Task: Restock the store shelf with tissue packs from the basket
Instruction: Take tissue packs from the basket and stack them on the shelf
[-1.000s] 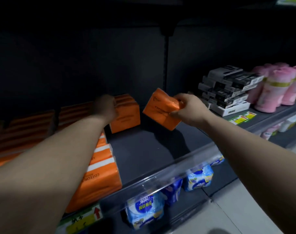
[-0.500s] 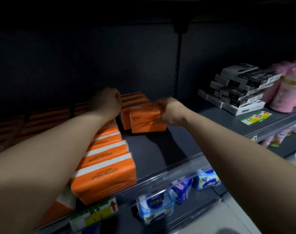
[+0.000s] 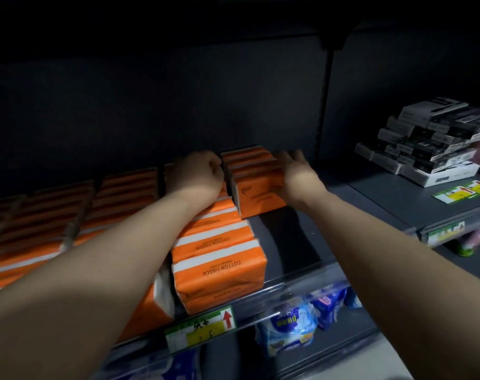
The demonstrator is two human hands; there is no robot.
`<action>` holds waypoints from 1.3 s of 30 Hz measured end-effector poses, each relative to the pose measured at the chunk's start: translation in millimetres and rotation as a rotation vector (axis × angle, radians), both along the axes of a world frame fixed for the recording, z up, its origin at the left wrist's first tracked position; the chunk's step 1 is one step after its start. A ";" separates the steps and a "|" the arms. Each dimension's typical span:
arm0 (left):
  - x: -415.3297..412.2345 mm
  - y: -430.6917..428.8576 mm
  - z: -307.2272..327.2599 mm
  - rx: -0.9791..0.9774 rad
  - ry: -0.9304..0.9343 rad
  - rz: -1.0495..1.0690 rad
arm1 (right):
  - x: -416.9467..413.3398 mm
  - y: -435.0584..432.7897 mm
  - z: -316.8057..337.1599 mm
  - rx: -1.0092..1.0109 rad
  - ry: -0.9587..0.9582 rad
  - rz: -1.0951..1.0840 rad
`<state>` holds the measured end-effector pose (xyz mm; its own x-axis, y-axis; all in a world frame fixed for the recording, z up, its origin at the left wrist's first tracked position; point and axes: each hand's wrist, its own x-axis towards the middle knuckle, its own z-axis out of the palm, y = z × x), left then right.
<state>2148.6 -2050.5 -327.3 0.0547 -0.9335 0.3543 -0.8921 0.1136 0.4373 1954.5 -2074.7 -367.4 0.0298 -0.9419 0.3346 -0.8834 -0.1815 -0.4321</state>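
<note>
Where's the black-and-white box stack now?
The stack sits far right on the shelf in the head view, beyond the right hand, behind a yellow-green price tag.

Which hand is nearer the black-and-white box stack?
Right. The right hand touches the side of the rear orange pack, with bare shelf between it and the box stack. The left hand sits farther left, beyond that pack.

The tissue packs (image 3: 219,267) across the left and centre of the frame are bright orange, each with a white band and dark lettering. Those further back dim to dull rust. The shelf (image 3: 293,242) is dark grey. At upper right, the stacked boxes (image 3: 430,138) are black and white. The price tag (image 3: 200,329) at bottom centre is green and yellow with a red arrow, and the soft packs (image 3: 288,330) below it are blue and white.
</note>
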 end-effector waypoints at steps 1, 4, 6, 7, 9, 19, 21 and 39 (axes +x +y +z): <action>-1.9 2.2 0.8 0.004 -0.017 -0.006 | -1.0 5.0 0.4 -0.038 0.022 0.005; -11.0 14.5 7.2 0.005 -0.056 -0.017 | -6.5 25.0 8.7 -0.087 0.098 0.016; -17.5 23.5 8.2 -0.031 -0.074 -0.055 | -10.3 40.6 16.0 -0.091 0.112 0.010; -21.5 29.3 7.9 -0.050 -0.076 -0.077 | -13.5 49.6 19.4 -0.095 0.114 0.007; -30.6 43.0 7.5 -0.070 -0.068 -0.104 | -20.2 69.8 23.9 -0.101 0.113 0.001; -99.9 150.8 -10.0 -0.085 -0.033 -0.289 | -86.5 220.1 17.1 0.009 0.149 -0.059; -119.8 174.8 -22.3 -0.061 0.000 -0.333 | -104.9 256.4 9.9 0.042 0.125 -0.093; -316.4 317.4 -240.0 0.675 -0.221 -0.785 | -285.5 468.6 -184.2 0.601 -0.105 -0.561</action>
